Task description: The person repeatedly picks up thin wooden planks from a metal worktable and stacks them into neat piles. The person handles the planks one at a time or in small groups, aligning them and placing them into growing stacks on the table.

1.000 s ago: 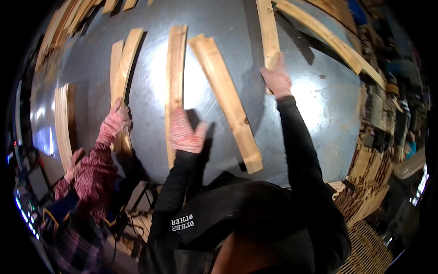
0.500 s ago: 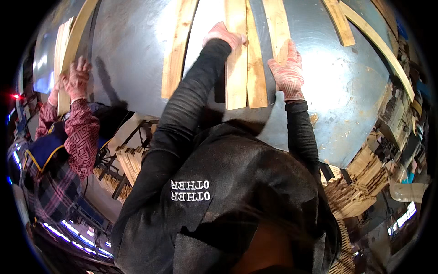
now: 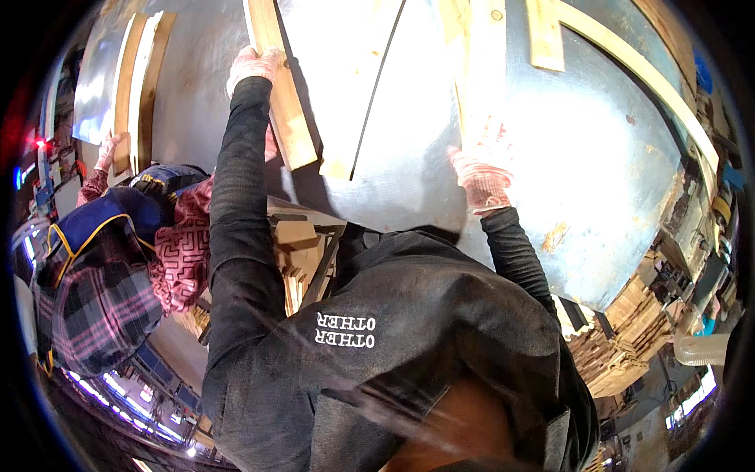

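My left hand [image 3: 255, 69], in a pinkish knit glove, is closed around the edge of a wooden board [image 3: 292, 118] that lies slanted on the metal table. My right hand [image 3: 481, 175], gloved alike, has its fingers stretched out at the near end of a pale wooden board [image 3: 486, 67]. Glare and blur wash out the fingertips, so exact contact is unclear. Between my hands lies another board [image 3: 340, 161], nearly white with glare, a dark line along its right side.
A co-worker at the left has one hand [image 3: 112, 148] at upright-looking wooden strips [image 3: 123, 102]; a pink patch shows beside my left forearm. A short board [image 3: 544, 39] and a long curved-looking strip [image 3: 645, 71] lie far right. Stacked wood [image 3: 621, 338] stands below the metal table [image 3: 582, 204].
My left hand has moved left, now gripping a board there. The boards between my hands have shifted apart. My right hand is slightly lower. The co-worker has leaned closer, one arm reaching toward my side.
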A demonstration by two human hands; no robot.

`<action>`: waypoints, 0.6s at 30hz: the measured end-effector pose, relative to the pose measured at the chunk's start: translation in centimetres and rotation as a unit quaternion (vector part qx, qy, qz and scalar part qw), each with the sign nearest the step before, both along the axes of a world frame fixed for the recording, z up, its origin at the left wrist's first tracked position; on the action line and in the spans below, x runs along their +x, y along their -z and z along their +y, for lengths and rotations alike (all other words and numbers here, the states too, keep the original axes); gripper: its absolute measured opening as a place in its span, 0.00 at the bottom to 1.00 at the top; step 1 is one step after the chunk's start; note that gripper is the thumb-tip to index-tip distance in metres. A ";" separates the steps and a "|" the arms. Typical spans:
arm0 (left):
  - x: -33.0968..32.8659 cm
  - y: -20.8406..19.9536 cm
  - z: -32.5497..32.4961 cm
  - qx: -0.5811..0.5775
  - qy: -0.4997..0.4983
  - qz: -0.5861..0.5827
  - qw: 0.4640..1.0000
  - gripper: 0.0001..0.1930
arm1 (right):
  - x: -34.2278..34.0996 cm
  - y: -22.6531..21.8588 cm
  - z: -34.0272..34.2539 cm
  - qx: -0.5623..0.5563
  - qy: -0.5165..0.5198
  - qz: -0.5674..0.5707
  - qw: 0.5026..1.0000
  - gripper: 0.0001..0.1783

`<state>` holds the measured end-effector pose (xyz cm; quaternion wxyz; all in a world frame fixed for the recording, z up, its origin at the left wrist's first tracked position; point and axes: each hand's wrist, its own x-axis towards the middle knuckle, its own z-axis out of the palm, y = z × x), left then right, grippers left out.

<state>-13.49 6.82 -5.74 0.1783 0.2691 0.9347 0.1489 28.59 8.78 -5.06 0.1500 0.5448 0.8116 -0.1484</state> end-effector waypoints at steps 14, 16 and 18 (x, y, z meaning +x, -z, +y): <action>9.2 3.5 5.6 0.166 0.188 -0.071 0.966 0.20 | -5.4 -1.1 7.9 -0.368 0.190 0.692 0.591 0.38; 8.3 2.2 4.8 0.271 0.182 -0.245 0.913 0.16 | -6.8 -1.5 8.9 -0.371 0.150 0.692 0.600 0.39; 8.7 0.5 3.1 0.039 0.228 0.025 0.972 0.17 | -8.8 -2.0 9.5 -0.269 0.089 0.585 0.760 0.42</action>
